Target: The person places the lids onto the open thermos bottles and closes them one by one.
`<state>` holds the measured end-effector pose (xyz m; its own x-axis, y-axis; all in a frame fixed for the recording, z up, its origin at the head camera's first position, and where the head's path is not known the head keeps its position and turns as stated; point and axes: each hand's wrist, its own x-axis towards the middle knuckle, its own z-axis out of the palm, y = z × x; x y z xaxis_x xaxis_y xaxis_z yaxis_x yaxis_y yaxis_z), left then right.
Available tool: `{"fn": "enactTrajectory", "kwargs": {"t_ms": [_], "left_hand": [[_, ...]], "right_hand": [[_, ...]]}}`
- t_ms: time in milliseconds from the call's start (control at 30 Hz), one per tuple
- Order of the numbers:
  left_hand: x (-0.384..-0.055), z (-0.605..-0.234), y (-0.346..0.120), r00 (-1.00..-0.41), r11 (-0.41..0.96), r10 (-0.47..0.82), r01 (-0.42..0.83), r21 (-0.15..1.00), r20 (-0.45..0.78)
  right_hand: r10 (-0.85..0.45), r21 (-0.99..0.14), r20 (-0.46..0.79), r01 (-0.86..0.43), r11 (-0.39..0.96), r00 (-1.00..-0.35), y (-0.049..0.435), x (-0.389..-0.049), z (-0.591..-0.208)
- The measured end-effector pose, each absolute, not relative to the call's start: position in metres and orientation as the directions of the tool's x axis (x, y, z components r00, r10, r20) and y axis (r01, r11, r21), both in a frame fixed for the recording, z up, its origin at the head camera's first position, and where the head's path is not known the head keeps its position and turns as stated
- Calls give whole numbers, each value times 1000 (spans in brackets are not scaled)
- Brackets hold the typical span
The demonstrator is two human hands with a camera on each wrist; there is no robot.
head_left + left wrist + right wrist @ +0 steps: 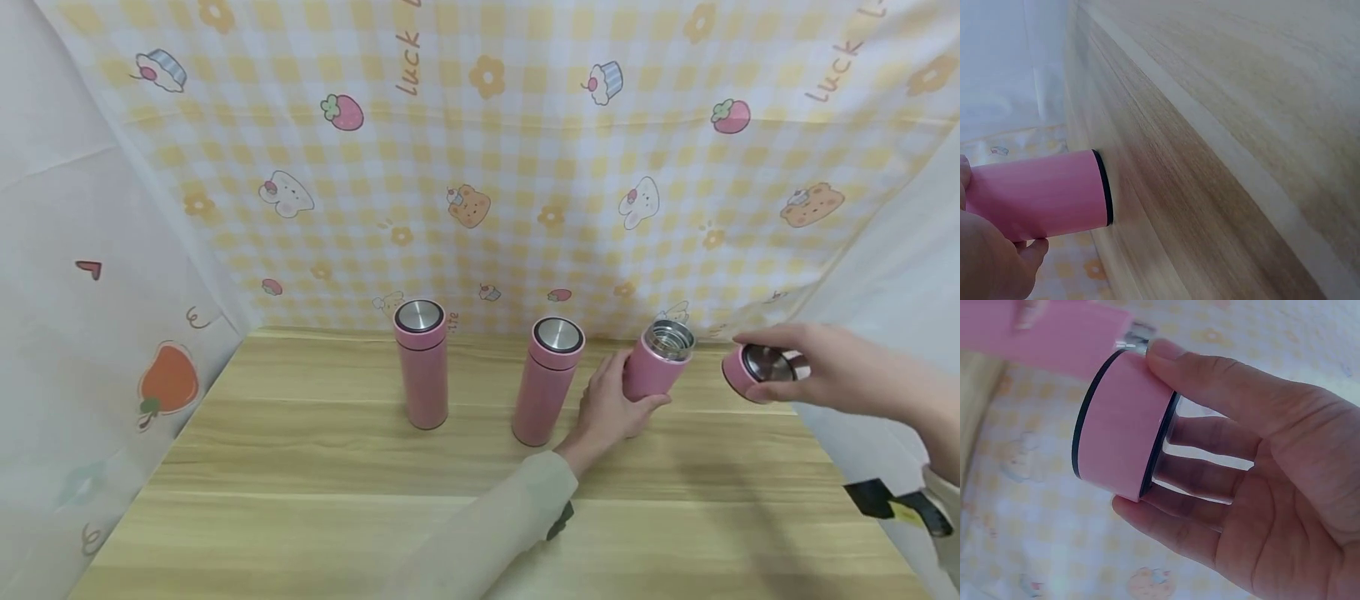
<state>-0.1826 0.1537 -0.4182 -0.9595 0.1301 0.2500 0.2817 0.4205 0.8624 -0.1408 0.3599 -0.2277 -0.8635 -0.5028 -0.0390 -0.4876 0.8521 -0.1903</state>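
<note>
On the right side of the table stands a pink thermos bottle (pixel 651 368) with its steel mouth uncovered. My left hand (pixel 611 408) grips it around the body; in the left wrist view the bottle's black-rimmed base (pixel 1102 187) is at the wood surface. Off to the right of the mouth, my right hand (pixel 817 367) holds the pink bottle lid (pixel 738 375), its steel top facing up. The right wrist view shows the thumb and fingers (pixel 1175 528) around the lid's edge, with the uncovered bottle behind.
Two more pink thermos bottles with lids on stand to the left, one in the middle (pixel 546 392) and one farther left (pixel 425 375). Behind the wooden table (pixel 300 500) hangs a yellow checked cloth (pixel 517 150). A white sheet (pixel 67 350) closes off the left side.
</note>
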Motion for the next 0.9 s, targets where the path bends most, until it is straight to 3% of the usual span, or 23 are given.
{"fn": "enactTrajectory", "kwargs": {"t_ms": [200,433,600,900], "left_hand": [[-182,-418,153,-960,436,135,279,855,245],[-182,-418,153,-960,437,135,279,855,245],[-182,-418,152,-959,439,139,282,853,246],[-181,-417,152,-962,448,141,274,851,235]], "right_hand": [[-542,-165,-10,-533,830,-841,344,-157,-208],[-541,-182,-60,-524,832,-839,322,-172,-194],[-570,-246,-107,-533,809,-815,304,-186,-191],[-596,-218,-160,-561,799,-787,293,-205,-196]]}}
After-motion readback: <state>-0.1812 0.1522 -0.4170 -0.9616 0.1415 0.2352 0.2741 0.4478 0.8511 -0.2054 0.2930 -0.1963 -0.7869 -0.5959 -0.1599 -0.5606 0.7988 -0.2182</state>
